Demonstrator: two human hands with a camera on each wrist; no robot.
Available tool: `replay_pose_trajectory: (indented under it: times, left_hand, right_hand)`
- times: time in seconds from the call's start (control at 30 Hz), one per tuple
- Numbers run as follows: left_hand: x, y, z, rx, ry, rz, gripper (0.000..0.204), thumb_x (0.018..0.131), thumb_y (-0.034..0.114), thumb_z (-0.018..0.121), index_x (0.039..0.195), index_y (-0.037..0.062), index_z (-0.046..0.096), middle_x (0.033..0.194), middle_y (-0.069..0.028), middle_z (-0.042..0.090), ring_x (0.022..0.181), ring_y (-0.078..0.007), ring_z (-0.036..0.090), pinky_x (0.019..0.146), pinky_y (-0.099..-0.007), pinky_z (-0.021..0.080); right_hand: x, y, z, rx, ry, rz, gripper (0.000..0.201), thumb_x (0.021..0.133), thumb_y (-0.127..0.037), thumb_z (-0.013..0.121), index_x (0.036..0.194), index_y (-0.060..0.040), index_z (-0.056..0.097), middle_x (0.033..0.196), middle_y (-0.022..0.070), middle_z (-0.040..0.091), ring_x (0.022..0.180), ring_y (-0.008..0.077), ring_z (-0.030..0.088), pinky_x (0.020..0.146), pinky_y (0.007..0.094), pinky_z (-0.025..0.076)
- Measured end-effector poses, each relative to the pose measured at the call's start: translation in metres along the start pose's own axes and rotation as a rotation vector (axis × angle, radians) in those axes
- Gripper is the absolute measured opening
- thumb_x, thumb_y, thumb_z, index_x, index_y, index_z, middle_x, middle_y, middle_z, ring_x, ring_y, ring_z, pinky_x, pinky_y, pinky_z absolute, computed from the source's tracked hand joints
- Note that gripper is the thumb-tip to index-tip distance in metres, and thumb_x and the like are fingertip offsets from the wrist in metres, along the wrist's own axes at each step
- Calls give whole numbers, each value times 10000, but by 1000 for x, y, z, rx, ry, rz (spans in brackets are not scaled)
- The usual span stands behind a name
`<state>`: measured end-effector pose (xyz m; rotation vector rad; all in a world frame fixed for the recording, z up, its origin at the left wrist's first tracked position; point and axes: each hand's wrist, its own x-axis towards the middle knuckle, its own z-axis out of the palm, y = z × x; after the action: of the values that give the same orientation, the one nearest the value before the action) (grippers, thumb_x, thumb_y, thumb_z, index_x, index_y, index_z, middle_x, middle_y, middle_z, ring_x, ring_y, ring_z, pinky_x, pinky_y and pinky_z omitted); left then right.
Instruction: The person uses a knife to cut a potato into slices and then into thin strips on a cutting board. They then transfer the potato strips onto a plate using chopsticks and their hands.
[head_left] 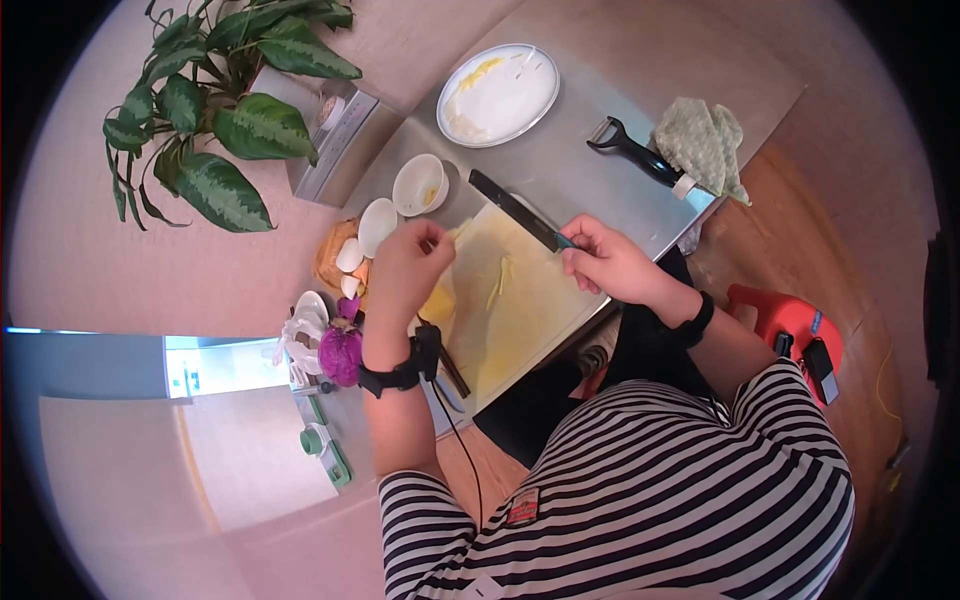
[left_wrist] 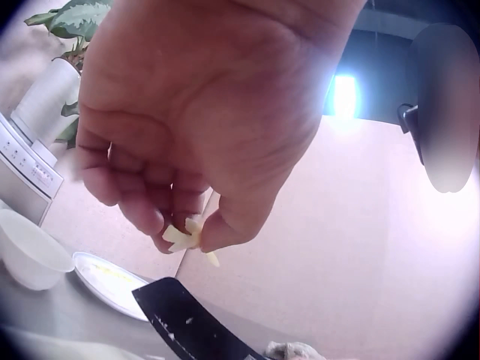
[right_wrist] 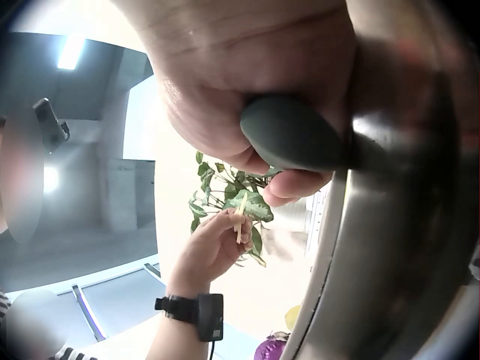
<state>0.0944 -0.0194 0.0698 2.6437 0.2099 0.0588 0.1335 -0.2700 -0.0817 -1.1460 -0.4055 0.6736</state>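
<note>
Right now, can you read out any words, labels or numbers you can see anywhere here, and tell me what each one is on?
No text can be read in these views.
Patch on the striped shirt: it may carry print, too small to read.
White appliance by the plant: small button marks, too blurred to read.
Knife in the right hand: no marking visible.
Wrist bands: no readable print.

Right hand (head_left: 607, 262) covers the knife (head_left: 520, 212) handle; in the right wrist view the blade is a blurred streak cut by the right edge. Left hand (left_wrist: 184, 135) fingers hide most of the pale strips (left_wrist: 187, 238). Bench (head_left: 620, 90) near edge hidden by the person's torso. Contents of the small bowl (head_left: 420, 184) too small to tell.
</note>
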Motion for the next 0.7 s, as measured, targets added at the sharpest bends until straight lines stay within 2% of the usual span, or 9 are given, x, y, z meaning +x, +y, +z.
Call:
replay_pose_trajectory:
  times: [0.1,0.2,0.33,0.37,0.43,0.57,0.7]
  left_hand:
    - [36,4,-11,-60,5,18,218,846,206,658,874,-9,673,647,-24,579,604,-83,526,579,-264,427]
    - [77,0,-10,-124,6,64,219,844,207,658,873,-9,674,657,-30,598,600,-94,534,579,-274,432]
    - [102,15,-2,-48,21,78,232,848,219,682,865,-12,675,668,-33,610,607,-103,547,586,-277,440]
    - [107,14,1,-43,10,83,232,848,219,682,865,-12,675,668,-33,610,607,-103,547,586,-277,440]
    - [113,10,5,-106,193,140,217,855,201,691,879,-14,674,681,-29,614,616,-94,549,595,-269,444]
    - [116,15,-7,-283,214,146,200,870,176,689,924,-16,671,714,-22,626,649,-66,555,614,-251,449]
    - [120,13,1,-158,177,119,205,866,187,696,911,-12,674,714,-20,623,649,-58,549,613,-241,447]
  right_hand:
    - [0,-2,0,20,24,6,217,987,-97,541,1176,-25,462,820,17,572,608,74,537,506,229,442]
    - [-2,-5,0,77,73,-4,222,984,-92,540,1180,-23,464,834,25,576,613,77,544,508,229,447]
    - [-4,-3,-1,151,110,-40,214,986,-87,530,1182,-27,469,859,29,580,622,78,547,518,225,448]
    - [-4,-3,-1,168,111,-48,209,987,-86,526,1181,-28,470,864,26,579,628,77,548,525,223,445]
    - [-5,-4,0,185,141,-49,206,986,-81,527,1177,-27,470,866,26,578,629,76,547,526,223,444]
    - [-4,-5,0,220,158,-24,223,989,-76,528,1192,-26,450,869,33,577,630,77,548,529,225,443]
    - [-2,1,-3,279,147,-53,251,999,-71,518,1225,-24,418,874,45,582,633,81,554,533,225,445]
